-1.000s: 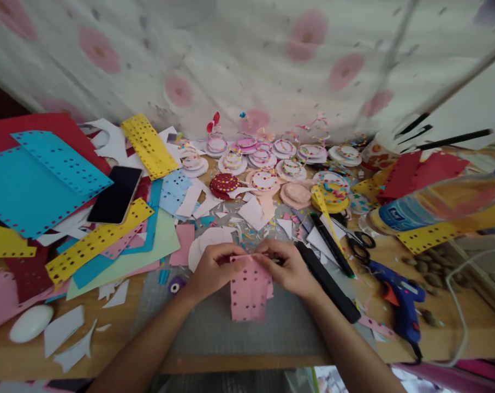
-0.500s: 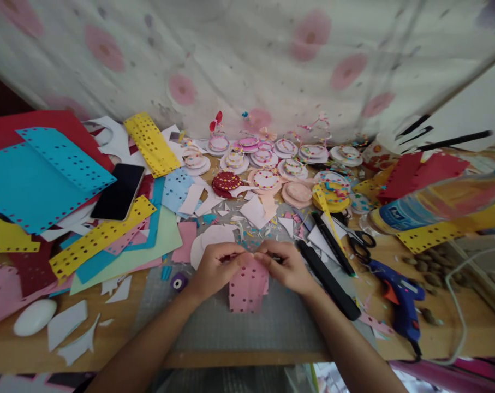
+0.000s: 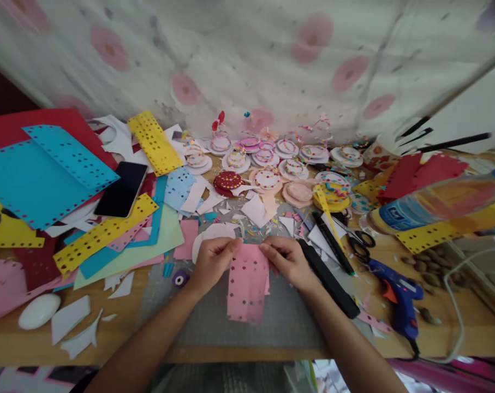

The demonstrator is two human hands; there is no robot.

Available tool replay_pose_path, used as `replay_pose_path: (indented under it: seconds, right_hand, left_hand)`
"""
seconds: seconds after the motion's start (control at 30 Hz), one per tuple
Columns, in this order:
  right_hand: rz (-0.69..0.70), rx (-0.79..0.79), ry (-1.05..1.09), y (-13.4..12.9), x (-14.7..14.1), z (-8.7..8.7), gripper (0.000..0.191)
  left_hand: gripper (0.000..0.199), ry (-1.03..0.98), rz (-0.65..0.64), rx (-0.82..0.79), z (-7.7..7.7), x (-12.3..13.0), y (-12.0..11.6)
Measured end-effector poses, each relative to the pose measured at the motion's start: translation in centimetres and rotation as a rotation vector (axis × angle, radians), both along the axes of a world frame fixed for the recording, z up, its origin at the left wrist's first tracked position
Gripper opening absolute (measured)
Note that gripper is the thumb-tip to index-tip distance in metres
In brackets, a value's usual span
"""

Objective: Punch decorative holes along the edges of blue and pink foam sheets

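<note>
Nearest the camera, the left hand (image 3: 212, 262) and the right hand (image 3: 286, 262) each pinch an upper corner of a pink sheet of paper punched with small holes (image 3: 247, 284), which hangs down from the fingers over a grey cutting mat (image 3: 214, 322) at the front edge of the wooden table (image 3: 455, 327). The fingers of both hands are closed narrowly on the paper's top edge, thumbs on the near side, the two hands slightly apart.

The sheet looks thin and weakened by its holes, so a pull of the hands away from each other could tear it along a punched row; an uneven grip could crease it.

Just right of the right hand lies a long black tool (image 3: 327, 278), close enough for the wrist to knock it. Further right are black-handled scissors (image 3: 359, 240) and a blue hot-glue gun (image 3: 397, 300), whose cord could snag a forearm.

To the left lie a yellow punched paper strip (image 3: 103, 234) and a black smartphone (image 3: 122, 191). Farthest back stands a row of small round decorated paper discs (image 3: 267, 158).
</note>
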State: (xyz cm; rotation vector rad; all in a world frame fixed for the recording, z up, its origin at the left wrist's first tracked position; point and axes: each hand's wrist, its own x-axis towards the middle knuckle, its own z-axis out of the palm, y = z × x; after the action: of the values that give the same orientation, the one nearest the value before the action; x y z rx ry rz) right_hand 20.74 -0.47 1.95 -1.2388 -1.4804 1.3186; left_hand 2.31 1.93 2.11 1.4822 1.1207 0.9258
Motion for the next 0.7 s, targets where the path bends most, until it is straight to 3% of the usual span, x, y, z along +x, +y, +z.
replay_pose_path:
  seconds: [0.17, 0.33, 0.4, 0.5, 0.7]
  right_hand:
    - [-0.154, -0.039, 0.112, 0.2, 0.0, -0.3, 0.034]
    - [-0.33, -0.041, 0.58, 0.9, 0.2, -0.1, 0.022]
    - [-0.296, -0.086, 0.737, 0.9, -0.1, 0.2, 0.022]
    - [-0.179, -0.137, 0.794, 0.5, -0.8, 0.4, 0.027]
    - [0.074, -0.173, 0.733, 0.0, -0.8, 0.1, 0.029]
  left_hand:
    - [0.048, -0.045, -0.136, -0.112, -0.2, 0.2, 0.1]
    - [0.045, -0.074, -0.349, -0.194, -0.4, 0.1, -0.3]
    - [0.039, -0.101, -0.44, -0.216, -0.5, 0.2, -0.5]
    - [0.038, -0.103, -0.5, -0.235, -0.6, 0.6, -0.7]
    - [0.042, -0.114, -0.451, -0.22, -0.8, 0.7, -0.8]
